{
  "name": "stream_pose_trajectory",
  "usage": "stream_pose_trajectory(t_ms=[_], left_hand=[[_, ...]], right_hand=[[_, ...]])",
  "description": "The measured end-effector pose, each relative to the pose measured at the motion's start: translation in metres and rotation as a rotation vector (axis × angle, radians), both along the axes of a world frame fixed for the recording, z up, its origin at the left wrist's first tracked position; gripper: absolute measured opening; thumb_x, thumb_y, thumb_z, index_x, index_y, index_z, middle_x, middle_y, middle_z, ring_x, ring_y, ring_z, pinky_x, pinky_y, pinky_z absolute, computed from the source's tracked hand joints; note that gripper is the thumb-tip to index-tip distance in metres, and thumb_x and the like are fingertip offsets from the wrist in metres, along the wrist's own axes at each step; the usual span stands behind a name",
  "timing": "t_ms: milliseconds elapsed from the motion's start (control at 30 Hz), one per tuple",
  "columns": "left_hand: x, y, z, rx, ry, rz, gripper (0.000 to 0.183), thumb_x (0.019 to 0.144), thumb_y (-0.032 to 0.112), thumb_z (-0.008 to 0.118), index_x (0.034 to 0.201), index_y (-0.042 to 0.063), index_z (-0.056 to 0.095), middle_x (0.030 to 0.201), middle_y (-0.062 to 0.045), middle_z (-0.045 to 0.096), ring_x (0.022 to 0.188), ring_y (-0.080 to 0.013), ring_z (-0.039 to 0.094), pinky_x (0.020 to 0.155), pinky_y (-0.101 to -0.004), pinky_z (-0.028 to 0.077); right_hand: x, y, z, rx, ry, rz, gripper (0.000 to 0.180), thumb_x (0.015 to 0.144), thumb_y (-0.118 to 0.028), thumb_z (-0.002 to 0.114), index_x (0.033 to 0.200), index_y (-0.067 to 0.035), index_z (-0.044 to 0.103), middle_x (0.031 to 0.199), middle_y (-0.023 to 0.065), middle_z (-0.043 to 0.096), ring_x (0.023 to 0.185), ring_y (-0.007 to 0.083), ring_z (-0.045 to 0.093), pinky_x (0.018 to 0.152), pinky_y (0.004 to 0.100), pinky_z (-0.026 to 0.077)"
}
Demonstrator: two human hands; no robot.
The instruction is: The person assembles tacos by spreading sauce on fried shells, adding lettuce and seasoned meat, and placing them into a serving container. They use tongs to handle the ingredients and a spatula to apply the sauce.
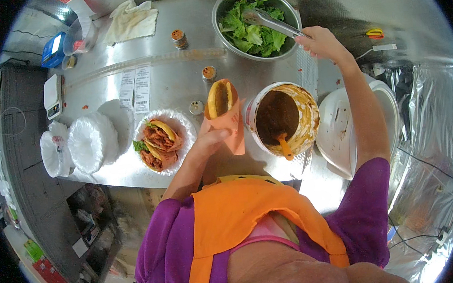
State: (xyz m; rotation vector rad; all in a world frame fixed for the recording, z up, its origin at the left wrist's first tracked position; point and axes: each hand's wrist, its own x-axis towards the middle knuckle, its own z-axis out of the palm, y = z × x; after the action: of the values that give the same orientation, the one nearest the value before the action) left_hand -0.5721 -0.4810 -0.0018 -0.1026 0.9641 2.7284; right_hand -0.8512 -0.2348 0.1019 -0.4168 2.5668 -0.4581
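My left hand (212, 138) holds an orange paper sleeve (231, 127) upright, and a split bun (220, 99) with brown sauce inside stands in it. With my right hand (318, 44) I grip metal tongs (277, 25), whose tips rest in green lettuce (253, 35) in a steel bowl (217, 30). Left of my left hand, two filled buns (160, 136) with reddish meat and lettuce lie on a plastic-covered plate (183, 123). A white tub (250, 117) of dark brown sauce is at the right, an orange-handled utensil (285, 147) leaning inside.
Shaker jars (179, 39) and printed slips (141, 88) are on the steel counter. Farther left are plastic-covered bowls (93, 142) and a white scale (52, 97). A cloth (131, 22) lies at the back. A large white lid (337, 126) sits right of the tub.
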Motion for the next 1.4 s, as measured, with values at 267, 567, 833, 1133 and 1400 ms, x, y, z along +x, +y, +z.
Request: stream_pose_trajectory(t_ms=[267, 567, 833, 1133, 1400], left_hand=[[-0.016, 0.006, 0.013, 0.029, -0.001, 0.022, 0.106, 0.071, 0.018, 0.073, 0.153, 0.008, 0.007, 0.152, -0.01, 0.028, 0.14, -0.0252, 0.031, 0.115, -0.0396, 0.024], [-0.046, 0.031, -0.009, -0.007, 0.053, 0.153, 0.104, 0.069, 0.007, 0.074, 0.152, 0.01, 0.011, 0.145, -0.01, 0.033, 0.135, -0.0229, 0.035, 0.11, -0.0364, 0.032], [-0.084, 0.044, -0.008, -0.689, 0.194, 0.594, 0.118, 0.06, 0.017, 0.087, 0.147, -0.005, 0.011, 0.141, -0.017, 0.029, 0.131, -0.0265, 0.035, 0.11, -0.0371, 0.032], [-0.083, 0.038, 0.013, -1.172, 0.435, 0.742, 0.122, 0.054, 0.019, 0.088, 0.147, -0.004, 0.012, 0.136, -0.019, 0.031, 0.128, -0.0345, 0.033, 0.109, -0.0422, 0.03], [-0.083, 0.044, 0.032, -1.084, 0.442, 0.639, 0.123, 0.056, 0.019, 0.089, 0.148, -0.003, 0.01, 0.141, -0.016, 0.026, 0.134, -0.0282, 0.031, 0.111, -0.0392, 0.031]], right_hand=[[-0.021, -0.036, -0.042, 0.052, 0.213, 0.072, 0.033, 0.092, -0.034, 0.057, 0.085, -0.003, 0.067, 0.066, 0.0115, 0.065, 0.057, 0.0205, 0.065, 0.061, 0.0359, 0.054], [0.037, 0.025, 0.037, -0.42, -0.1, -0.196, 0.025, 0.095, -0.026, 0.056, 0.1, -0.004, 0.067, 0.069, -0.0038, 0.058, 0.056, 0.0021, 0.052, 0.046, 0.019, 0.04], [0.187, 0.018, 0.049, -0.47, 0.183, -0.221, 0.029, 0.091, -0.018, 0.065, 0.115, -0.002, 0.064, 0.077, 0.007, 0.066, 0.056, 0.0124, 0.057, 0.052, 0.025, 0.044], [0.236, 0.007, 0.062, -0.236, 0.298, -0.221, 0.032, 0.09, -0.018, 0.063, 0.12, -0.007, 0.058, 0.077, 0.0185, 0.062, 0.067, 0.0329, 0.063, 0.059, 0.0359, 0.048], [0.258, 0.014, 0.057, -0.291, 0.457, -0.189, 0.035, 0.089, -0.019, 0.065, 0.121, -0.008, 0.06, 0.08, 0.0178, 0.064, 0.066, 0.0314, 0.063, 0.059, 0.0339, 0.047]])
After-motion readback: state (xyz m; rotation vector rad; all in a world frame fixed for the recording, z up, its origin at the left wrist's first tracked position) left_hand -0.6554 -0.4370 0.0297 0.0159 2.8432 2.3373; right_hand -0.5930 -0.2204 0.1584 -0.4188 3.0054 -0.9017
